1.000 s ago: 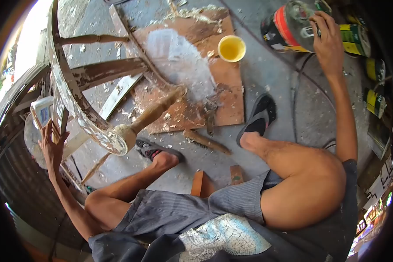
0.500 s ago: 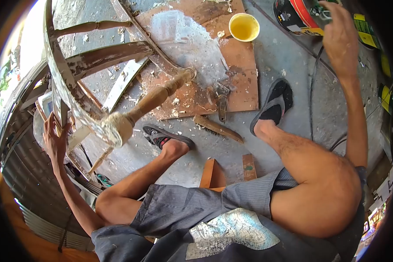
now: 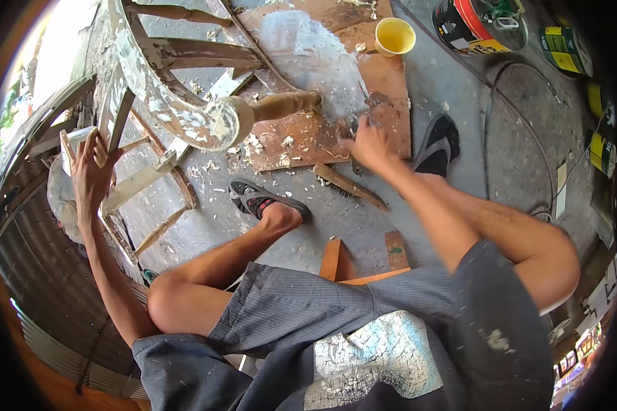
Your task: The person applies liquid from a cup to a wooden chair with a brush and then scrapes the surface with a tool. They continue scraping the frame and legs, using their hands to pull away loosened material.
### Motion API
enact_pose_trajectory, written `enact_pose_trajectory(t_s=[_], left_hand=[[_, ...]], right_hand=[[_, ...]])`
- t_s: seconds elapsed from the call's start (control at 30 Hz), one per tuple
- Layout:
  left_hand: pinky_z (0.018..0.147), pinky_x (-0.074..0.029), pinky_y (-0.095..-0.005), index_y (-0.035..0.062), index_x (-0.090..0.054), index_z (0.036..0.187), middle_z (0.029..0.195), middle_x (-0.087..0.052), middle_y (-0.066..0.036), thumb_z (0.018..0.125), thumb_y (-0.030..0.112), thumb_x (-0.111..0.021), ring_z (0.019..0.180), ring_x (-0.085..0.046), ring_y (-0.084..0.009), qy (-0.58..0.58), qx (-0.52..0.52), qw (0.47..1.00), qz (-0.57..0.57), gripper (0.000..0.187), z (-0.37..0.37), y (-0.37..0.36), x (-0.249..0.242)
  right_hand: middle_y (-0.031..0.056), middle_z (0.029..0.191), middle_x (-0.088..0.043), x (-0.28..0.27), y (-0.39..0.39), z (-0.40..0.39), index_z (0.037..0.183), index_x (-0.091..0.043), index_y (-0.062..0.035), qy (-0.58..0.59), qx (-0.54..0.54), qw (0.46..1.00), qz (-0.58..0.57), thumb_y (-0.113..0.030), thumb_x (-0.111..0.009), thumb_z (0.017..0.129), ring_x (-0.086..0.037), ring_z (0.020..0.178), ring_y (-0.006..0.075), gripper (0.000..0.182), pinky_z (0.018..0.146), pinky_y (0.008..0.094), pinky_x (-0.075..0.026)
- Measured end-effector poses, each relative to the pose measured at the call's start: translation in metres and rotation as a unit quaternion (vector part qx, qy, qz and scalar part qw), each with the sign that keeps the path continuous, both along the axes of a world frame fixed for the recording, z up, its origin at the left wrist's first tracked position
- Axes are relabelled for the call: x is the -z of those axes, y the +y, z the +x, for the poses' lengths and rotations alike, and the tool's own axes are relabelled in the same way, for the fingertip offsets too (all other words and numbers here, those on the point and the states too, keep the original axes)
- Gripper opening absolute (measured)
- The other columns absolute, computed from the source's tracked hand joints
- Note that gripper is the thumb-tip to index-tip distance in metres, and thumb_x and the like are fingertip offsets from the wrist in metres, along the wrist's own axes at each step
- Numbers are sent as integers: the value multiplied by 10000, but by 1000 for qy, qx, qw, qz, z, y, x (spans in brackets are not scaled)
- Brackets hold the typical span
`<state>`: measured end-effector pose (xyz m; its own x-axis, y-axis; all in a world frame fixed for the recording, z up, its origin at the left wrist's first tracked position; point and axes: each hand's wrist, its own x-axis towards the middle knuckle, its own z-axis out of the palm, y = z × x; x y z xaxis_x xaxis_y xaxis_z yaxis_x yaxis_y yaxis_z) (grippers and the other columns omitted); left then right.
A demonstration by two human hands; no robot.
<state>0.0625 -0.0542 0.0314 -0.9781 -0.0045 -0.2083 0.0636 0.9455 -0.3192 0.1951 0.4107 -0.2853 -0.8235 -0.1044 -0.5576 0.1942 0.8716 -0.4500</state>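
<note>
A wooden chair with flaking pale paint tilts at the upper left, its turned part sticking out over the board. My left hand grips a flat wooden piece of the chair frame, thumb on one side and fingers on the other. Low over a brown board is my right hand, slightly blurred, thumb and forefinger apart. Beneath it lies a flat handled tool, mostly covered, only its handle end showing. A wooden-handled wire brush lies just below the board edge.
A yellow cup stands at the board's upper right corner. Beyond it are a black and red bucket and several cans. A dark cable runs over the floor at the right. Peeled flakes litter board and floor.
My right hand has come from the bucket at the upper right down to the tool on the board. My left hand keeps its grip; the chair appears shifted right and up in view.
</note>
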Motion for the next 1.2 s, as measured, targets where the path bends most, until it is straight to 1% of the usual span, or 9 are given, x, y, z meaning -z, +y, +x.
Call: enact_pose_trajectory(t_s=[0.1,0.23,0.27,0.37,0.5,0.53,0.63,0.93,1.2], left_hand=[[1023,-445,-460,55,-524,1427,1305,-593,-178,853,462,-758,1210,-573,-364,-12,-4,1000,6,742,-4,-4,3],[1032,-444,-456,58,-510,1435,1324,-576,-147,845,413,-777,1203,-575,-355,13,-12,999,38,739,0,-3,4],[1033,-445,-453,61,-508,1436,1329,-572,-139,845,398,-781,1206,-574,-352,10,-15,999,44,733,1,-1,5],[1029,-449,-447,75,-512,1429,1326,-569,-122,845,345,-789,1224,-569,-342,19,-33,996,79,701,3,8,4],[1029,-450,-440,80,-512,1424,1350,-553,-119,844,295,-790,1237,-568,-331,12,-43,996,76,678,3,12,4],[1033,-448,-438,79,-509,1426,1357,-550,-124,844,268,-785,1238,-567,-330,10,-44,998,50,671,2,15,3],[1039,-447,-439,80,-508,1427,1348,-553,-128,849,247,-776,1235,-567,-332,8,-61,997,44,658,3,11,3],[1026,-468,-435,143,-501,1434,1318,-567,-104,805,115,-770,1204,-578,-301,-4,-63,997,48,685,0,10,-1],[1016,-467,-430,119,-517,1418,1323,-577,-86,816,96,-743,1160,-576,-278,0,-43,998,47,643,-1,15,2]], right_hand=[[322,857,-671,17,-24,36,1194,-402,50,55,109,992,-11,-361,-733,878,-691,780,472,615,712,548,-556],[270,876,-683,0,-24,21,1237,-426,-66,60,234,970,-1,-279,-709,868,-676,801,483,512,715,566,-534],[253,944,-690,-16,-18,8,1237,-465,-89,87,272,957,-42,-238,-676,896,-665,884,479,428,779,549,-523],[257,1015,-687,-18,3,-27,1230,-515,-67,178,195,956,-131,-180,-611,942,-651,971,472,323,844,521,-509],[231,1086,-683,-30,9,-63,1268,-619,-114,87,127,970,-190,-119,-563,975,-646,994,445,298,872,489,-504],[217,986,-672,-25,8,-64,1248,-653,-107,119,120,968,-187,-102,-584,953,-661,926,427,302,803,485,-529],[213,991,-674,-33,18,-78,1227,-682,-117,53,74,983,-160,-130,-588,958,-670,911,414,286,791,480,-538],[177,933,-661,-29,0,-84,1219,-722,-179,38,21,995,-89,-170,-596,967,-672,853,398,282,755,480,-535],[180,951,-666,-28,3,-94,1201,-728,-183,24,0,996,-87,-170,-566,972,-681,852,400,281,757,488,-547]])
